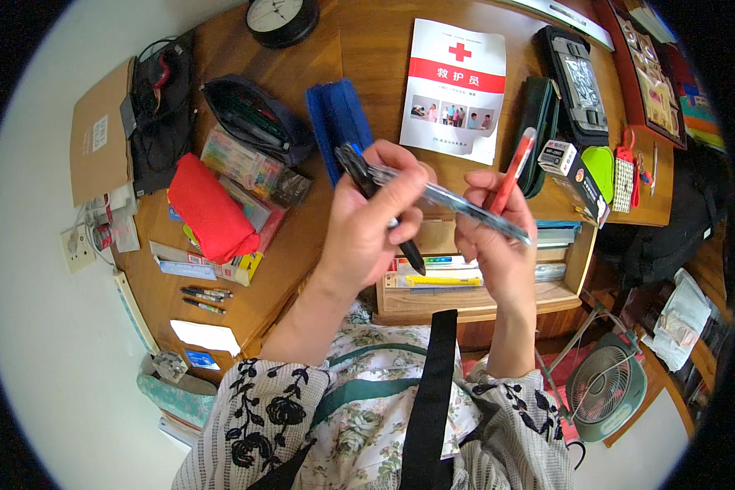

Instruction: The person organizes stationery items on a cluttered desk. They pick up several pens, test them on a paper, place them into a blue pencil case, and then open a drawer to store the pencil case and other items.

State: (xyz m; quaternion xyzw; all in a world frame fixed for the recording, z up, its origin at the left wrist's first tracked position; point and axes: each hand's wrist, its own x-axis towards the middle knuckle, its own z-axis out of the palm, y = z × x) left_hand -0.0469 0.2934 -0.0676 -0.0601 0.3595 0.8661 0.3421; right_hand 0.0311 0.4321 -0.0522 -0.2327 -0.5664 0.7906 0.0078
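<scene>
Above the front edge of a wooden desk, my left hand grips several pens. A thick black pen slants down through its fingers. Under my left thumb runs a clear-barrelled pen, whose far end crosses in front of my right hand. Whether the right fingers touch that pen cannot be seen clearly. My right hand holds a red pen pointing up. Below both hands, an open wooden drawer contains a yellow pen-like item and packets. Just beyond my left hand stands a blue fabric pencil case.
A red pouch, an open dark pencil case and several short pens lie left. A booklet with a red cross lies behind, near a green case and a black box. A fan stands lower right.
</scene>
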